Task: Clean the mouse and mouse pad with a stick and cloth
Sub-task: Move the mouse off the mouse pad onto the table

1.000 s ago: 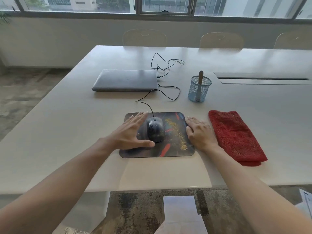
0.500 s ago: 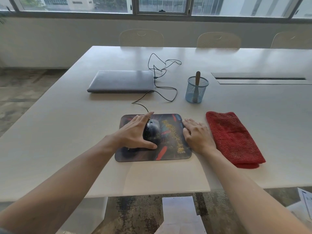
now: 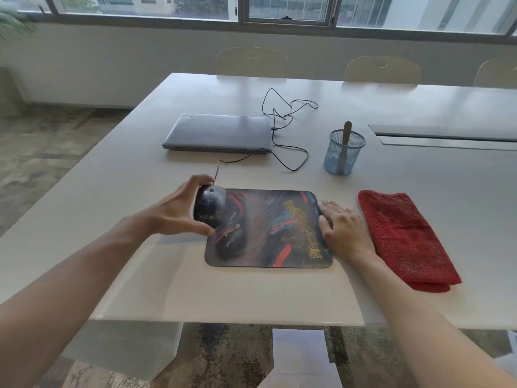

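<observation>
While the left hand (image 3: 173,212) grips it, the mouse (image 3: 209,207) overhangs the pad's (image 3: 268,231) left edge

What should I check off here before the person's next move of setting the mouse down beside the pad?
1. Mouse held firmly: ok, the left hand grips it with thumb and fingers around it.
2. Mouse clear of the mouse pad: not ok, it sits over the pad's left edge.
3. Pad kept steady: ok, the right hand lies flat on its right edge.
4. Cable slack: ok, it lies in loose loops by the laptop.
5. Cloth within reach: ok, folded just right of the right hand.
6. Stick available: ok, standing in the mesh cup.
</observation>
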`<state>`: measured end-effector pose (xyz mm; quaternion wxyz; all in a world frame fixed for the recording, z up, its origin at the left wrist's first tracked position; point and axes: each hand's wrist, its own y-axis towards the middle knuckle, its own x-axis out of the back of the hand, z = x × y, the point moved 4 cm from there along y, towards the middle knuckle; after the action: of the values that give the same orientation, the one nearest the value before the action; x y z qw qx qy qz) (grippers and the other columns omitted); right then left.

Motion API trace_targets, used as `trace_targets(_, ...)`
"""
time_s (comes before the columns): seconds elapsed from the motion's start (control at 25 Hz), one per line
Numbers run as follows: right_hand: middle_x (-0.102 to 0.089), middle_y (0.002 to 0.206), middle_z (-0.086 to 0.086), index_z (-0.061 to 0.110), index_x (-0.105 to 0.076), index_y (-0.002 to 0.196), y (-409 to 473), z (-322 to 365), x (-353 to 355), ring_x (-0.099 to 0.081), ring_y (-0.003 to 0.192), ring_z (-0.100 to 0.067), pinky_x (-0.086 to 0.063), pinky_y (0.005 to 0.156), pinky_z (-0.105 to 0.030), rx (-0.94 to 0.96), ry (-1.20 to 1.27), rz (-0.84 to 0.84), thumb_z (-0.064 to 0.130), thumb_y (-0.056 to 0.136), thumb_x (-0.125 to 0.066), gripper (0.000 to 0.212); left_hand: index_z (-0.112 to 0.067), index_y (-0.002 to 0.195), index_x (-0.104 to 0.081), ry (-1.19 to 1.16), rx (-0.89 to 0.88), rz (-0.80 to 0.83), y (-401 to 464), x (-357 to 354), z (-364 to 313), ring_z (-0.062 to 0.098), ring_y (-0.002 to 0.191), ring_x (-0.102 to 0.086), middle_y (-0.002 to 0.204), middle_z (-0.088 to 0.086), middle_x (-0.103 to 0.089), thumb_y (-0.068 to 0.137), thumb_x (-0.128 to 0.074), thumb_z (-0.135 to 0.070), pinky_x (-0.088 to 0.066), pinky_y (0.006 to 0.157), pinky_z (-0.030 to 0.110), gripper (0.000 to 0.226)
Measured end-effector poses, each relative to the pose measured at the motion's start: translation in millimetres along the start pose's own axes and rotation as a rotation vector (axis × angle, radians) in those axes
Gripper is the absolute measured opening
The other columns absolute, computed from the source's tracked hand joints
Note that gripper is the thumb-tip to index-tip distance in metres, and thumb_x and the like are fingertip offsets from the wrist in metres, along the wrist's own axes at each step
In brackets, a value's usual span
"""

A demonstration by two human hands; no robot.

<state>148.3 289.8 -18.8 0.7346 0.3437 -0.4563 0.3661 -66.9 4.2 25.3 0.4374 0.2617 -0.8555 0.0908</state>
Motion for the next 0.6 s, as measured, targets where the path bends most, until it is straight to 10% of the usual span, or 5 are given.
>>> trace_targets(0.6,-0.049,0.149,-0.007,0.01,-0.052,0.141,0.0,1.3,-1.1,-0.039,0.142,-0.017,-0.024,0.117,-0.037,0.023,-0.016,-0.054,0.017,0.097,-0.049,0.044,-0.055,0.123,-0.023,-0.046,0.274,0.098,-73.4,69.3,103.1,0.01,0.13,-0.035,0.139,-0.009,-0.037,0.045,-0.087,-0.049,-0.027,0.105,0.028,0.101)
